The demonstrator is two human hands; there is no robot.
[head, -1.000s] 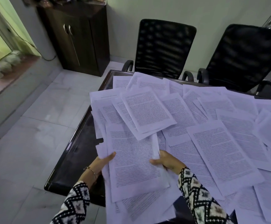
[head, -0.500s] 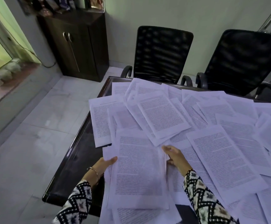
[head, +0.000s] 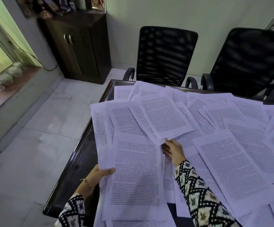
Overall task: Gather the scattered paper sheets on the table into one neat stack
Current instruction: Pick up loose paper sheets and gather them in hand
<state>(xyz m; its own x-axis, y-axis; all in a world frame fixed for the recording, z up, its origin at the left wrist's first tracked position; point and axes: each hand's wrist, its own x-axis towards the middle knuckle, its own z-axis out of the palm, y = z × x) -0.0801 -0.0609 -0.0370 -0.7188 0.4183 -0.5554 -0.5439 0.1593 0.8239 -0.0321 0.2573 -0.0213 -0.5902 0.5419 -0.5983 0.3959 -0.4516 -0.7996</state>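
Several printed paper sheets lie scattered and overlapping across a dark table. A gathered pile of sheets rests at the near left. My left hand grips that pile's left edge, thumb on top. My right hand reaches forward and pinches the near corner of a tilted sheet that lies on top of others. More sheets cover the table to the right.
Two black mesh office chairs stand at the table's far side. A dark wooden cabinet is by the wall at the left. White tiled floor runs along the table's left edge.
My right hand left the pile's right edge and moved forward to the tilted sheet's corner. My left hand stayed on the pile's left edge. The camera view shifted slightly downward.
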